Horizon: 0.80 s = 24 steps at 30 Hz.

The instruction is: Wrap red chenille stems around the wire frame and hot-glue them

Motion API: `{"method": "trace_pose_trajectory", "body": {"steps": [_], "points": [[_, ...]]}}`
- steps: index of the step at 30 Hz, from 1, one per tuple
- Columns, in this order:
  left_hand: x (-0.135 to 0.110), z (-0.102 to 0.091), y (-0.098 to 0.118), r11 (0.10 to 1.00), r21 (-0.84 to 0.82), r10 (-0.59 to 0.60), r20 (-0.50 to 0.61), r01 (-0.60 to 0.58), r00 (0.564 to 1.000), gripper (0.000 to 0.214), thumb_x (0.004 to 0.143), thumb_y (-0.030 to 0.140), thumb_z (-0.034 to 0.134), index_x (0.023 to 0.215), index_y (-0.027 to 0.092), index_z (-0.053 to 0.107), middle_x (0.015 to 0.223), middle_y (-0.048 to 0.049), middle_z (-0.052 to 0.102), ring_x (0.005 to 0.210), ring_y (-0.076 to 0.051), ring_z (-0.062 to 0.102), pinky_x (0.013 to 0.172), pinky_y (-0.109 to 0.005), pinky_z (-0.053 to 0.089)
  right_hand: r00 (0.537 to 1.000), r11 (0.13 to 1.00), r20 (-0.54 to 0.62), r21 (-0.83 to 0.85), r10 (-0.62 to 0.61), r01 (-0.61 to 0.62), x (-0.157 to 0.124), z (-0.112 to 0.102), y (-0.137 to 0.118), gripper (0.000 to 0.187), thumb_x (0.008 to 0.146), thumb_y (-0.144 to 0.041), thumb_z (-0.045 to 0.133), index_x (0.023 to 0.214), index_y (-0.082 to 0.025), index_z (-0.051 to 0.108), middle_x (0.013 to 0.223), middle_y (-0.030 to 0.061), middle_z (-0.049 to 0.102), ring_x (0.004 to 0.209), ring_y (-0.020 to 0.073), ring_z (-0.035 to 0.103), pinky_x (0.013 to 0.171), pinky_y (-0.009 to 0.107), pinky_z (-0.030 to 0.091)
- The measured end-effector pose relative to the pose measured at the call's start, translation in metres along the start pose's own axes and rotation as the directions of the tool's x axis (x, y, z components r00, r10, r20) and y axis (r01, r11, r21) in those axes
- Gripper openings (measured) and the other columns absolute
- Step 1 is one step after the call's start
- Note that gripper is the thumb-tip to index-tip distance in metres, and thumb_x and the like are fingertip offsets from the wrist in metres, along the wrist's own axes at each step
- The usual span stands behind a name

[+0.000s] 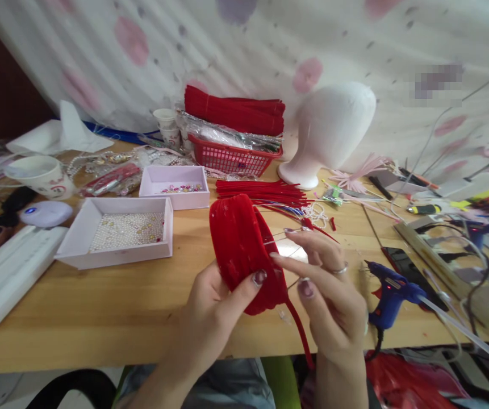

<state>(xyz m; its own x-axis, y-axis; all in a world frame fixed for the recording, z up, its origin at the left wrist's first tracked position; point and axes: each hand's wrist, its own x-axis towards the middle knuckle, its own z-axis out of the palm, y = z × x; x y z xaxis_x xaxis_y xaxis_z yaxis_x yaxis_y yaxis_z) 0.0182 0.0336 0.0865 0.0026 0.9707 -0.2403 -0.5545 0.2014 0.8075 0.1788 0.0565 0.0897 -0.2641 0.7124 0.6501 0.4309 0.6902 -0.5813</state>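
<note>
My left hand (214, 312) grips a wide red fuzzy band (239, 250), bent into a ring and built from rows of chenille stems. The thumb presses on its near lower side; the other fingers are hidden behind it. At the ring's right opening is my right hand (329, 289), fingers apart, the index fingertip at the rim. Thin wires (277, 237) stick out of the ring towards these fingers; whether any is pinched, I cannot make out. A loose red stem (299, 326) hangs from the ring's lower right edge. Behind the ring lies a bundle of red chenille stems (265, 192).
Left are a white box (165, 241) of pearl beads and a smaller box (176, 199) of gems. A red basket (231, 158) and a white foam head (333, 125) stand behind. Right lie a blue glue gun (391, 289), its light lit, and a phone (410, 272).
</note>
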Motion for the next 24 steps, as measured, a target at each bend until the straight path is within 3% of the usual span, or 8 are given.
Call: {"method": "trace_pose_trajectory", "body": {"steps": [3, 5, 11, 16, 24], "points": [[0.006, -0.008, 0.004, 1.0, -0.008, -0.001, -0.013, 0.001, 1.0, 0.032, 0.076, 0.034, 0.082, 0.1, 0.014, 0.076, 0.098, -0.0111, 0.079, 0.092, -0.026, 0.074, 0.082, -0.032, 0.059, 0.96, 1.0, -0.279, 0.0, 0.011, -0.012, -0.005, -0.002, 0.005, 0.031, 0.091, -0.009, 0.057, 0.11, -0.029, 0.074, 0.111, 0.0055, 0.064, 0.108, 0.023, 0.059, 0.094, 0.044, 0.047], [0.01, -0.013, 0.006, 1.0, -0.019, 0.007, -0.01, -0.007, 1.0, 0.036, 0.075, 0.034, 0.082, 0.104, 0.013, 0.075, 0.098, -0.0118, 0.079, 0.093, -0.026, 0.074, 0.085, -0.034, 0.059, 0.933, 0.999, -0.36, -0.047, -0.003, -0.015, -0.012, -0.002, 0.009, 0.029, 0.087, -0.007, 0.064, 0.106, -0.026, 0.074, 0.099, 0.0047, 0.064, 0.097, 0.0206, 0.061, 0.091, 0.04, 0.047], [0.014, -0.017, 0.008, 0.998, -0.056, 0.033, -0.023, -0.034, 0.999, 0.045, 0.072, 0.033, 0.085, 0.109, 0.012, 0.072, 0.103, -0.0131, 0.077, 0.094, -0.026, 0.073, 0.082, -0.035, 0.061, 0.992, 0.999, -0.123, -0.031, -0.01, 0.006, -0.023, 0.009, 0.009, 0.036, 0.083, -0.013, 0.071, 0.117, -0.023, 0.067, 0.104, 0.0086, 0.067, 0.097, 0.0251, 0.063, 0.082, 0.042, 0.052], [0.014, -0.014, 0.007, 0.997, -0.075, 0.017, -0.058, -0.021, 0.998, 0.041, 0.064, 0.031, 0.091, 0.096, 0.011, 0.073, 0.095, -0.0113, 0.078, 0.088, -0.023, 0.073, 0.081, -0.033, 0.061, 0.992, 0.994, -0.09, -0.075, -0.083, 0.076, -0.018, 0.013, 0.004, 0.035, 0.081, -0.002, 0.067, 0.108, -0.024, 0.069, 0.095, 0.0043, 0.068, 0.09, 0.0208, 0.064, 0.084, 0.041, 0.052], [0.012, -0.013, 0.008, 0.994, -0.112, -0.029, -0.057, 0.023, 0.998, 0.039, 0.065, 0.029, 0.09, 0.095, 0.011, 0.074, 0.087, -0.0092, 0.079, 0.08, -0.021, 0.075, 0.072, -0.029, 0.062, 0.993, 0.984, -0.035, -0.144, -0.109, 0.103, -0.016, 0.007, 0.005, 0.034, 0.086, -0.002, 0.057, 0.105, -0.026, 0.072, 0.086, 0.0028, 0.068, 0.082, 0.0179, 0.063, 0.081, 0.039, 0.052]]}}
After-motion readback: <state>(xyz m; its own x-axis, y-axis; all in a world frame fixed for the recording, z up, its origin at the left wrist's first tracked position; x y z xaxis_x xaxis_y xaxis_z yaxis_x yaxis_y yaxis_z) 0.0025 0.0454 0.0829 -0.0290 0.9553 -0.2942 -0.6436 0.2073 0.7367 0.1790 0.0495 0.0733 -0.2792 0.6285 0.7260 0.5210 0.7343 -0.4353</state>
